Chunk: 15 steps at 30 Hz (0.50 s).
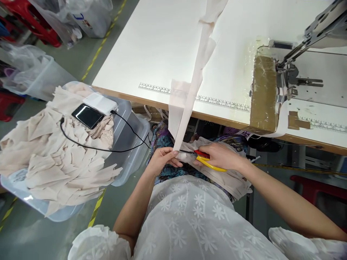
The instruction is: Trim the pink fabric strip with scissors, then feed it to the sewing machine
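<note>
My left hand [166, 159] pinches the lower end of a long pale pink fabric strip [193, 86] between thumb and fingers, above my lap. The strip runs up over the table edge and across the white tabletop. In my right hand [217, 155] is a pair of scissors [204, 159] with red and yellow handles. Its blades point left and meet the strip close to my left fingertips; whether they are apart is too small to tell. More pale fabric [230, 180] lies on my lap beneath the right hand.
A sewing machine [292, 72] stands on the white table [151, 43], which has printed rulers along its front edge. To the left, a plastic bin [62, 215] holds heaped pale fabric pieces [65, 162], a phone [88, 115] and a white power bank [100, 103] with a black cable.
</note>
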### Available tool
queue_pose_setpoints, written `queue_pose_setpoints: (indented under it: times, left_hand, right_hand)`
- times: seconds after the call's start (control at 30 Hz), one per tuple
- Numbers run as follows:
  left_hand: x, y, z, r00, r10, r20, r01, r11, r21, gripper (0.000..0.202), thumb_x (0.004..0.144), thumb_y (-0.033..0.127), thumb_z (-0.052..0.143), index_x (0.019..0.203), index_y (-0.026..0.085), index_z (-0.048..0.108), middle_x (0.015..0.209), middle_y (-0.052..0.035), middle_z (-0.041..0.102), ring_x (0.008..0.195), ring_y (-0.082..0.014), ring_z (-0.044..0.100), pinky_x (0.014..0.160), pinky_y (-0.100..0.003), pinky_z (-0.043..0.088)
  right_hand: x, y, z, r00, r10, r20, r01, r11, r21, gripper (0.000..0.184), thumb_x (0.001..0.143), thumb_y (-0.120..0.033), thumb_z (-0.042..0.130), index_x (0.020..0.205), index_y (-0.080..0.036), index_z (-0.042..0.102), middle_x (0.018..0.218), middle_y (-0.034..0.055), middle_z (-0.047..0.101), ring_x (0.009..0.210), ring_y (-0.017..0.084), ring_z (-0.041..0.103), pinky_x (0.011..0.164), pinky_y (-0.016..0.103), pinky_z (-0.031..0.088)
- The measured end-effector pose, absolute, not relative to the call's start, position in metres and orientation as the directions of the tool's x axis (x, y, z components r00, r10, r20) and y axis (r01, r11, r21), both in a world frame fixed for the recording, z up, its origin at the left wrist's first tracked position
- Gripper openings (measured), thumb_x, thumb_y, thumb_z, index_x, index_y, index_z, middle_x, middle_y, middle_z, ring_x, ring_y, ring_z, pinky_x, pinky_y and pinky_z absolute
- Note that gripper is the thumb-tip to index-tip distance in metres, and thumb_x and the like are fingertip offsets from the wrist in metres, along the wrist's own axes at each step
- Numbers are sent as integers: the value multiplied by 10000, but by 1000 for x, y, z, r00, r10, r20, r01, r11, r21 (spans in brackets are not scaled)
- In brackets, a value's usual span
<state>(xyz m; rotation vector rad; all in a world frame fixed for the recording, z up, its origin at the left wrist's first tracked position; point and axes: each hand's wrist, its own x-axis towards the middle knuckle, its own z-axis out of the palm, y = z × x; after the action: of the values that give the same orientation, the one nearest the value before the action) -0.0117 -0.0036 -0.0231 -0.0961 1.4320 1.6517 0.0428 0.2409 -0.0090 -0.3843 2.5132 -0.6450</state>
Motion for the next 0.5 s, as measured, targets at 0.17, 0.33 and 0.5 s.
queue_pose_setpoints:
  times: [0.17,0.33,0.5]
  left_hand:
    - [-12,-6,-23,-571,587,-574,-649,104,753,451,678,520,825,828,110,714,622,-82,722,574,-185,706,572,-227,558]
    - [-14,-8,-24,-567,584,-581,-648,120,752,461,677,529,819,836,108,717,630,-82,724,588,-191,710,586,-235,570]
    - [-14,-5,-24,-561,585,-586,-652,124,748,474,665,536,826,837,111,707,628,-73,725,579,-180,705,581,-227,570]
  right_hand:
    - [45,240,-16,-837,-388,-386,-146,838,-526,482,920,-605,524,654,-217,418,571,-14,427,515,146,358,526,282,207]
    - [45,239,-17,-830,-375,-414,-131,851,-508,480,933,-593,507,653,-213,422,563,-6,446,513,151,388,527,279,219]
    - [40,231,-10,-830,-355,-430,-164,893,-419,442,936,-585,529,710,-208,487,639,25,557,557,175,475,523,288,211]
